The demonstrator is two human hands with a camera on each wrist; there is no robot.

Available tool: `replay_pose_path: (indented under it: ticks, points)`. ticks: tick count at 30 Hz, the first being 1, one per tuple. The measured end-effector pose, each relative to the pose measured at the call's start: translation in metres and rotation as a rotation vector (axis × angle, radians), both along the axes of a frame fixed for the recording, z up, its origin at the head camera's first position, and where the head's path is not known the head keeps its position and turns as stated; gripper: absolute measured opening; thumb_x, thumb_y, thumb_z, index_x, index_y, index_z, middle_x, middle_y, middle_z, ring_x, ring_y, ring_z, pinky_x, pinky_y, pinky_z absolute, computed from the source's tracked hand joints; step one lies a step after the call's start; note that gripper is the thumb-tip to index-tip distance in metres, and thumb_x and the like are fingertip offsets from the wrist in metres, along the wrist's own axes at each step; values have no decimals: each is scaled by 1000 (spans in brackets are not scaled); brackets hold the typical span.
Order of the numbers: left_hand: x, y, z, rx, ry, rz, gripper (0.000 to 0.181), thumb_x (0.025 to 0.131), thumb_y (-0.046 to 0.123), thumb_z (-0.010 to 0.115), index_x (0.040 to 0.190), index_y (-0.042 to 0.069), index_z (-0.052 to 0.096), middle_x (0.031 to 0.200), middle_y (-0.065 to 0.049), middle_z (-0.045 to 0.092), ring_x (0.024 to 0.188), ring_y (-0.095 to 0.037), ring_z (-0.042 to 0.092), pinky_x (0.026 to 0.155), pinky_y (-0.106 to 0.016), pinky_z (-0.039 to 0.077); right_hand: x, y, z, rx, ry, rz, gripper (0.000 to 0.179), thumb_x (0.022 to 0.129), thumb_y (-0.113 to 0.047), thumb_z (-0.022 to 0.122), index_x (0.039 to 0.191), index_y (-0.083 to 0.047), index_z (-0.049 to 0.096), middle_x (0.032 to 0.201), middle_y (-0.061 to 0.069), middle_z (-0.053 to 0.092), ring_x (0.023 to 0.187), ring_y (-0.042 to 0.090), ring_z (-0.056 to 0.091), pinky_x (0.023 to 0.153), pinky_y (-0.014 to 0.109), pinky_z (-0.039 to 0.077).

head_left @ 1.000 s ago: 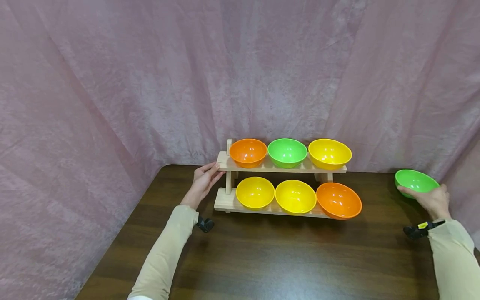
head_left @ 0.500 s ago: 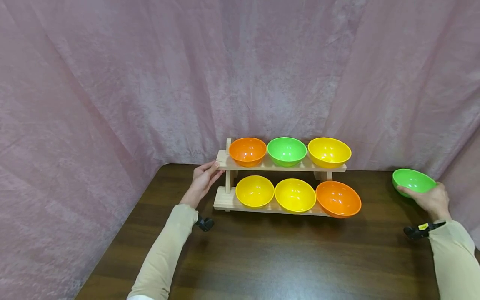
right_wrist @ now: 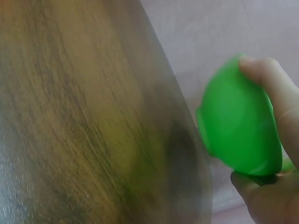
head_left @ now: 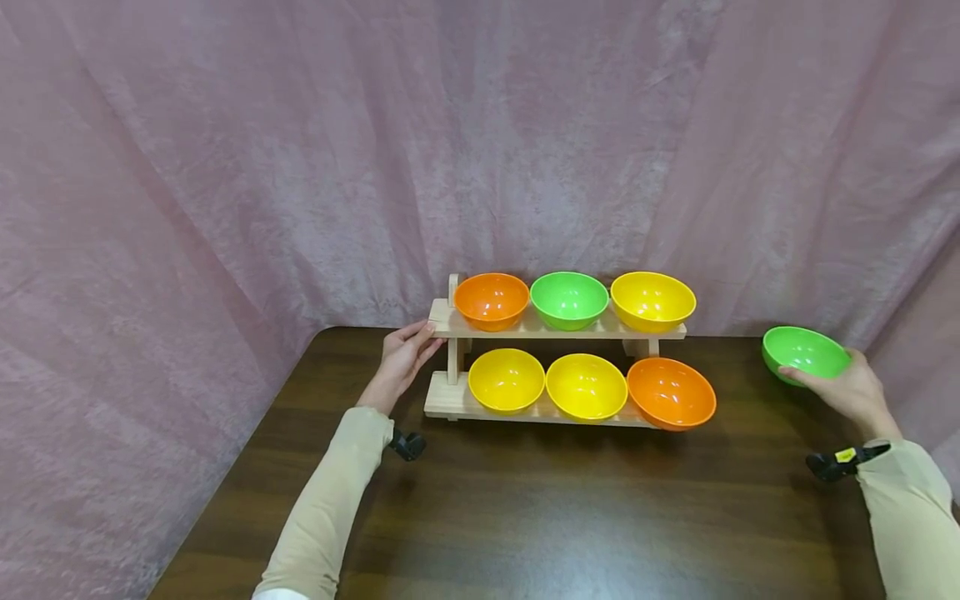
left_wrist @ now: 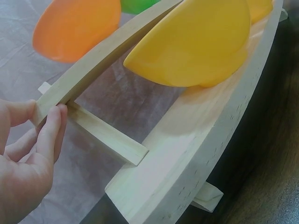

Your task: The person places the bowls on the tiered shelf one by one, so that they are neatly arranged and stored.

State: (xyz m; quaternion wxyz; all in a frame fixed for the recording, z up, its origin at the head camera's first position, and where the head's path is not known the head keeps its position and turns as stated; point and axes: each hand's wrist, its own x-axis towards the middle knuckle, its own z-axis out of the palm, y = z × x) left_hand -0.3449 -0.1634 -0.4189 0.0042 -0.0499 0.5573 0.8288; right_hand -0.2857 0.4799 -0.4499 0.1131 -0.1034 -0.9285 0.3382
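Note:
At the left end of a two-tier wooden rack (head_left: pixel 447 398), my left hand (head_left: pixel 401 362) pinches the upper shelf's end between thumb and fingers; the left wrist view shows that grip on the shelf (left_wrist: pixel 51 100) closely. Off to the right, my right hand (head_left: pixel 855 390) holds a green bowl (head_left: pixel 806 353) by its rim, thumb on the near side. In the right wrist view this bowl (right_wrist: pixel 236 123) is lifted over the table edge area. The upper shelf bears an orange bowl (head_left: pixel 492 303), a green bowl (head_left: pixel 570 302) and a yellow bowl (head_left: pixel 652 302).
On the lower shelf stand two yellow bowls, one at the left (head_left: pixel 507 382) and one mid-shelf (head_left: pixel 587 388), plus an orange bowl (head_left: pixel 671 395) at the right end. Beneath is a dark wooden table (head_left: pixel 570 517). A pink curtain (head_left: pixel 525 142) hangs right behind the rack.
My right hand has moved left and slightly up with the green bowl, toward the rack. The left hand keeps its hold on the shelf; the whole view has shifted slightly.

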Motion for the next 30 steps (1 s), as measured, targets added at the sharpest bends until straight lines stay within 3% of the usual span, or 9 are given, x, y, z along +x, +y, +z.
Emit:
replay_pose_path:
  ticks: [7, 14, 21, 27, 30]
  points:
    - [0, -1, 1, 9, 5, 2, 46, 98, 5, 53, 140, -9, 41, 109, -8, 57, 79, -7, 69, 80, -17, 60, 0, -5, 6, 69, -23, 95, 103, 85, -48, 68, 143, 18, 14, 127, 44, 36, 110, 57, 39, 82, 63, 41]
    - [1, -1, 0, 0, -4, 8, 46, 98, 5, 53, 141, -9, 41, 112, -10, 56, 78, -6, 69, 79, -16, 60, 3, -13, 14, 67, -43, 189, 101, 86, -45, 69, 145, 16, 14, 131, 43, 34, 112, 54, 38, 86, 65, 40]
    - [1, -1, 0, -4, 5, 7, 46, 99, 6, 52, 141, -9, 41, 116, -12, 55, 78, -6, 69, 80, -16, 60, 9, -26, 29, 105, -38, 268, 96, 86, -43, 71, 147, 10, 19, 129, 37, 42, 107, 46, 44, 79, 49, 43]
    - [1, 0, 0, 1, 6, -1, 46, 99, 5, 51, 142, -9, 39, 121, -15, 52, 79, -5, 68, 80, -16, 60, 13, -33, 34, 134, -48, 315, 96, 85, -40, 72, 147, 10, 18, 130, 38, 40, 107, 48, 44, 82, 51, 41]
    - [1, 0, 0, 5, 7, -3, 47, 99, 4, 50, 142, -9, 38, 124, -16, 50, 79, -5, 68, 80, -16, 60, 15, -37, 37, 161, -20, 326, 93, 83, -38, 75, 146, 8, 24, 127, 35, 45, 103, 42, 47, 78, 38, 41]
